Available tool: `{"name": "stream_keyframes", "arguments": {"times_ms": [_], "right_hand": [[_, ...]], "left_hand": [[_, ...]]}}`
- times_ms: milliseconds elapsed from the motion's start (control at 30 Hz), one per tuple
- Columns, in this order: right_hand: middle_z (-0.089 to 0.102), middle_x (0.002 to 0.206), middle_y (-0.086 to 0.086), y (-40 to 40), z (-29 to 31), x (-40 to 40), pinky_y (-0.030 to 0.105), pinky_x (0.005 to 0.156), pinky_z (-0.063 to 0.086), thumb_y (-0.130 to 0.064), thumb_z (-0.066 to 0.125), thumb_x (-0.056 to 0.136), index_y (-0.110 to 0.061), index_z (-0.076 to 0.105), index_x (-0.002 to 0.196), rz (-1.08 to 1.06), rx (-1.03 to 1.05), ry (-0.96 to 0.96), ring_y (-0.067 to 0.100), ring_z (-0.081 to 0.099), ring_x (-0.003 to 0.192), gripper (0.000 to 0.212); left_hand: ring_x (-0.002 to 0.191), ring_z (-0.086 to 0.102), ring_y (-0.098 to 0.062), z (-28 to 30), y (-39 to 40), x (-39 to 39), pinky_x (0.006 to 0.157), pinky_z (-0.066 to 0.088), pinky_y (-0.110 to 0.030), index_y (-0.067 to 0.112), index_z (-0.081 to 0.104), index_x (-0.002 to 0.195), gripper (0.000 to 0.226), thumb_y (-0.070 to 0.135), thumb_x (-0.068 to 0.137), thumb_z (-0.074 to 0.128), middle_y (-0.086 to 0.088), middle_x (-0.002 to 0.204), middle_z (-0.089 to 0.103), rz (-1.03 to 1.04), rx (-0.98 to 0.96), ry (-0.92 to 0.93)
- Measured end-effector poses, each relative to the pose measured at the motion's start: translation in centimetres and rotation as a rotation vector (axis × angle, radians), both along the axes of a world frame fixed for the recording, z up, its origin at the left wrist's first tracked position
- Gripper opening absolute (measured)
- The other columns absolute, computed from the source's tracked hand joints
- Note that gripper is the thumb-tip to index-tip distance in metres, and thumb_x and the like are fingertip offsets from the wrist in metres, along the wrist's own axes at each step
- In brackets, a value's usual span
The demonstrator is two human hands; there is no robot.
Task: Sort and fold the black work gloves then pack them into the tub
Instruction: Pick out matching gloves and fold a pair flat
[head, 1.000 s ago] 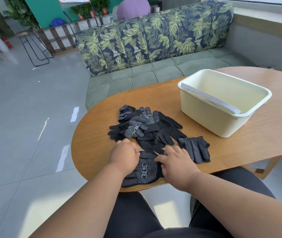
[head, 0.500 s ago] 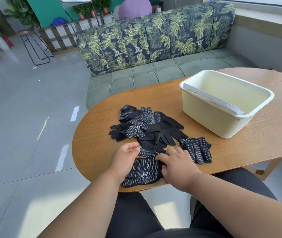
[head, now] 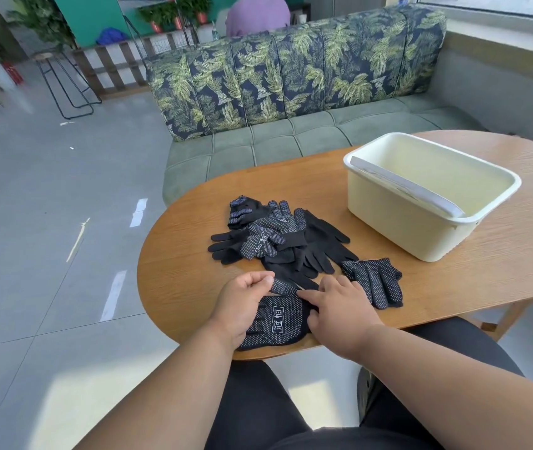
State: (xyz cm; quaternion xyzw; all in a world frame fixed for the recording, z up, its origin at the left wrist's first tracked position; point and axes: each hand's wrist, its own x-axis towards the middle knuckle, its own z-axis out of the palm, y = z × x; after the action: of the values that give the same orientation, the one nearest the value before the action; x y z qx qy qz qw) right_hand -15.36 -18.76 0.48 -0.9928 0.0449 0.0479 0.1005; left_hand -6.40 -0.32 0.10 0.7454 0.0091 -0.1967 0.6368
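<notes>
lounge or café-type common area: leaf-print sofa [head: 294,76] by a window, oval wooden table [head: 502,254], tiled floor, potted plants [head: 161,14], another person [head: 257,14] seated behind.

Only one view was supplied, taken from a wide-angle camera worn on the person's head and directed forward and down. The wooden table [head: 193,228] edge and both forearms were seen close beneath the lens, while the sofa [head: 291,92] and floor were seen farther off. No second view was provided for overlap.
</notes>
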Motion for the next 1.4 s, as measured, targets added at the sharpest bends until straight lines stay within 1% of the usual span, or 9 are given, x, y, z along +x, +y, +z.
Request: {"name": "stream_keyframes", "arguments": {"times_ms": [333,533,633,767,867,967,1100,1233,1400], "right_hand": [[0.050,0.135,0.002,0.0,0.2,-0.1,0.045,0.113,0.032,-0.043,0.036,0.099,-0.041,0.043,0.153,0.003,-0.029,0.003,0.027,0.042,0.128,0.055],[0.050,0.131,0.003,-0.2,0.1,0.0,0.044,0.108,0.034,-0.042,0.037,0.098,-0.042,0.043,0.152,0.007,-0.032,0.000,0.028,0.044,0.124,0.055],[0.050,0.132,0.003,-0.2,0.2,0.1,0.044,0.109,0.034,-0.042,0.037,0.098,-0.042,0.042,0.152,-0.001,-0.022,0.013,0.028,0.044,0.125,0.055],[0.050,0.130,0.003,-0.2,0.2,0.2,0.043,0.108,0.035,-0.042,0.039,0.097,-0.042,0.043,0.152,-0.008,-0.017,0.014,0.028,0.044,0.124,0.055],[0.050,0.129,0.003,-0.2,0.2,0.3,0.043,0.107,0.035,-0.041,0.041,0.097,-0.043,0.044,0.151,-0.013,0.001,0.013,0.028,0.044,0.124,0.054],[0.050,0.129,0.002,-0.2,0.0,0.3,0.042,0.107,0.036,-0.042,0.042,0.097,-0.044,0.044,0.151,-0.022,0.019,0.011,0.027,0.045,0.123,0.054],[0.050,0.129,0.003,-0.2,0.0,0.4,0.043,0.107,0.037,-0.041,0.039,0.097,-0.044,0.043,0.151,-0.016,0.024,0.013,0.027,0.045,0.123,0.054],[0.050,0.125,0.002,-0.3,-0.2,0.3,0.042,0.105,0.037,-0.040,0.040,0.098,-0.043,0.044,0.151,-0.011,0.017,-0.004,0.026,0.045,0.120,0.053],[0.052,0.125,0.001,-0.4,-0.4,0.1,0.043,0.105,0.036,-0.041,0.042,0.097,-0.041,0.047,0.150,-0.005,0.019,-0.031,0.027,0.046,0.120,0.053]], "left_hand": [[0.107,0.073,-0.017,0.0,-0.5,-0.4,0.096,0.057,-0.035,0.023,0.078,0.108,0.012,0.020,0.098,0.072,0.002,0.106,0.080,0.052,-0.058,0.014],[0.099,0.067,-0.010,0.0,-0.6,-1.1,0.092,0.052,-0.023,0.022,0.075,0.108,0.016,0.014,0.095,0.074,0.001,0.102,0.073,-0.043,-0.058,-0.074],[0.103,0.071,-0.014,-0.2,-0.5,-1.4,0.097,0.054,-0.027,0.028,0.076,0.106,0.017,0.017,0.093,0.077,0.002,0.102,0.075,-0.128,0.007,-0.110],[0.095,0.069,0.001,-0.6,-0.5,-2.2,0.093,0.051,-0.022,0.037,0.076,0.097,0.015,0.024,0.091,0.079,0.020,0.091,0.074,-0.223,0.191,-0.240],[0.105,0.064,-0.002,-1.2,-0.8,-2.7,0.101,0.049,-0.029,0.050,0.074,0.089,0.021,0.030,0.088,0.080,0.028,0.093,0.069,-0.257,0.307,-0.367],[0.106,0.061,0.000,-1.5,-1.0,-2.9,0.107,0.048,-0.033,0.053,0.073,0.086,0.023,0.031,0.087,0.079,0.020,0.094,0.068,-0.249,0.366,-0.425],[0.114,0.053,0.000,-1.6,-1.1,-3.0,0.109,0.043,-0.034,0.054,0.071,0.095,0.023,0.030,0.095,0.069,0.020,0.094,0.070,-0.231,0.423,-0.441],[0.113,0.049,-0.005,-1.8,-1.2,-3.4,0.109,0.041,-0.035,0.055,0.067,0.109,0.032,0.032,0.088,0.076,0.026,0.098,0.064,-0.253,0.547,-0.556],[0.127,0.046,-0.006,-1.6,-1.3,-3.2,0.114,0.032,-0.028,0.040,0.062,0.137,0.049,0.043,0.089,0.074,0.021,0.131,0.057,-0.300,0.676,-0.637]]}}
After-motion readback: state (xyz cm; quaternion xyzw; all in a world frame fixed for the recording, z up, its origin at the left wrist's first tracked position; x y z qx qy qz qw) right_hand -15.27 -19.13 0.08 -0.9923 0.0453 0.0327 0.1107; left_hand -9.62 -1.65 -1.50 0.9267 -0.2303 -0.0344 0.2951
